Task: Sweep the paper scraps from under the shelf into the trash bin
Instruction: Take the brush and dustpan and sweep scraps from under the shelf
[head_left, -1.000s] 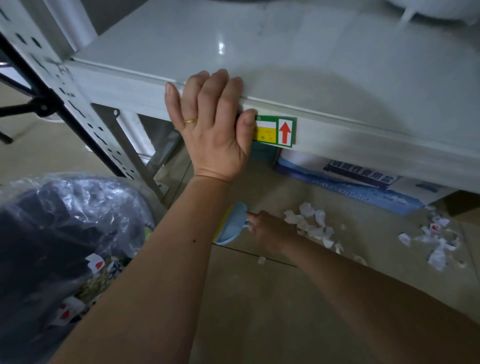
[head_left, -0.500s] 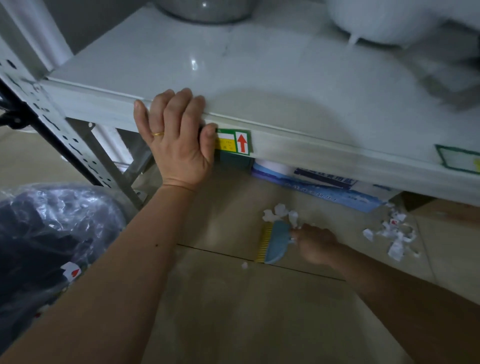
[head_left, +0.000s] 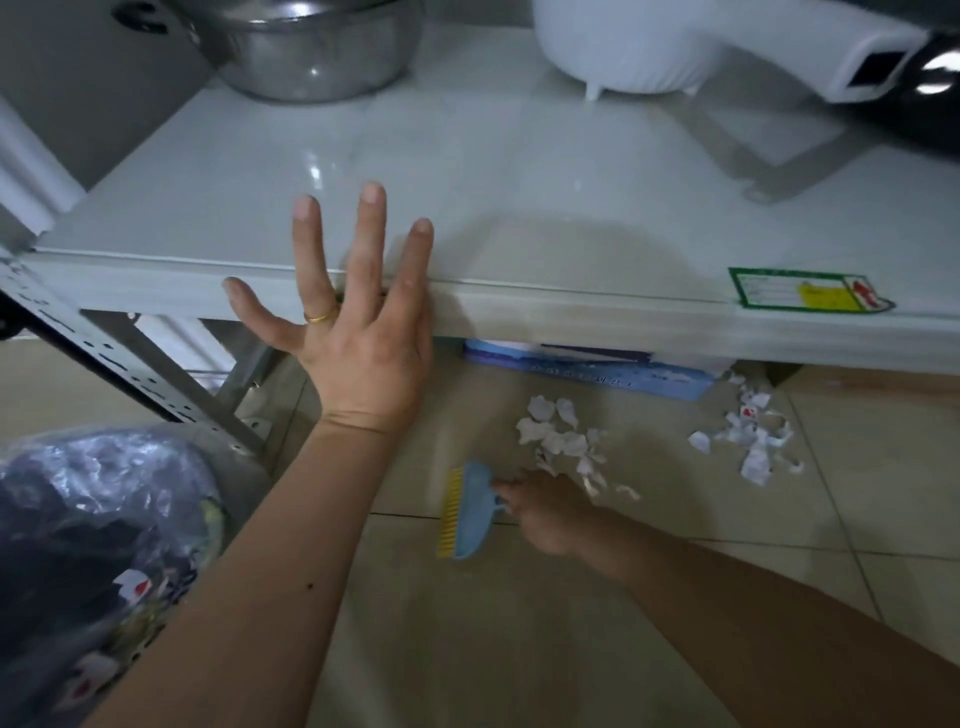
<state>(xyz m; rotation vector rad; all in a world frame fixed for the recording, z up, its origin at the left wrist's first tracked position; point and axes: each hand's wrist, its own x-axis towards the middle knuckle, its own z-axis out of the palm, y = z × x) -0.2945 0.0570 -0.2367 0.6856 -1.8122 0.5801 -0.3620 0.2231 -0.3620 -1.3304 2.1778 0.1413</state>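
My left hand (head_left: 358, 332) is spread flat with fingers apart at the front edge of the white shelf (head_left: 571, 317), holding nothing. Down on the tiled floor, my right hand (head_left: 545, 514) grips a small blue brush (head_left: 467, 512) with yellow bristles. A pile of white paper scraps (head_left: 563, 441) lies just behind the brush, near the shelf's front. A second pile of scraps (head_left: 748, 436), some with red marks, lies further right under the shelf. The trash bin (head_left: 98, 545), lined with a clear plastic bag and holding scraps, stands at the lower left.
A blue and white box (head_left: 587, 369) lies under the shelf behind the scraps. A perforated metal upright (head_left: 119, 369) slants at the left. On the shelf stand a steel pot (head_left: 311, 47) and a white appliance (head_left: 649, 47).
My left hand has let go of the shelf edge and opened flat. My right hand has drawn the brush toward me, away from the near pile. The view has risen and shifted left.
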